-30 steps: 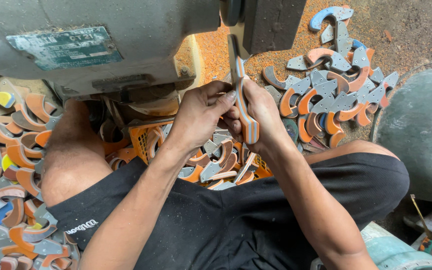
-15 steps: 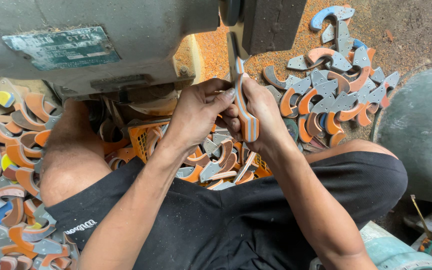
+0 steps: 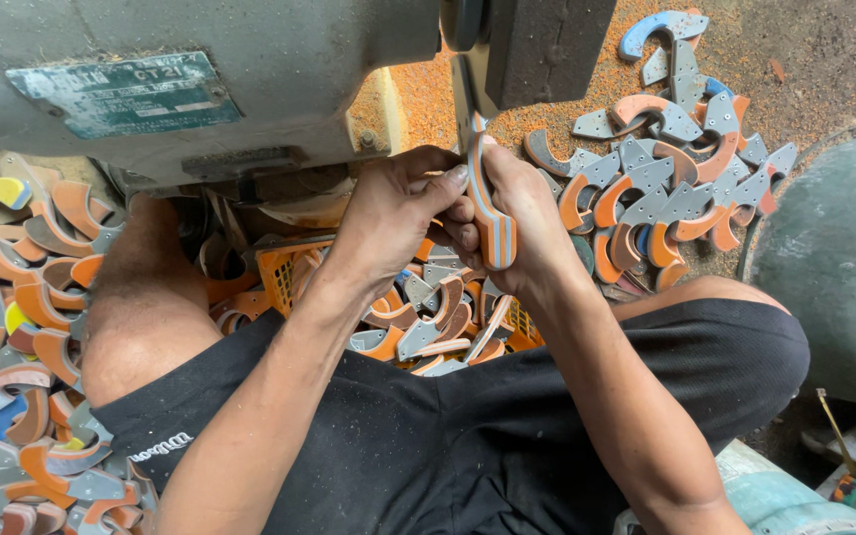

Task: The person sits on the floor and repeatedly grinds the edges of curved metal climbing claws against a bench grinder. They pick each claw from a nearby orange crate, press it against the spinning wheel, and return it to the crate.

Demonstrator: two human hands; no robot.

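The top end of the curved orange-and-grey piece (image 3: 487, 213) disappears behind the grey machine (image 3: 200, 89) at 12 o'clock. The orange basket (image 3: 284, 272) is mostly hidden under both forearms. The left pile of curved pieces (image 3: 12, 327) is cut off at 9 o'clock; the green drum (image 3: 839, 258) runs off at 3 o'clock.

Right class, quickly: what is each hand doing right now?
Left hand: closed on the curved orange-and-grey layered piece.
Right hand: closed on the same piece.
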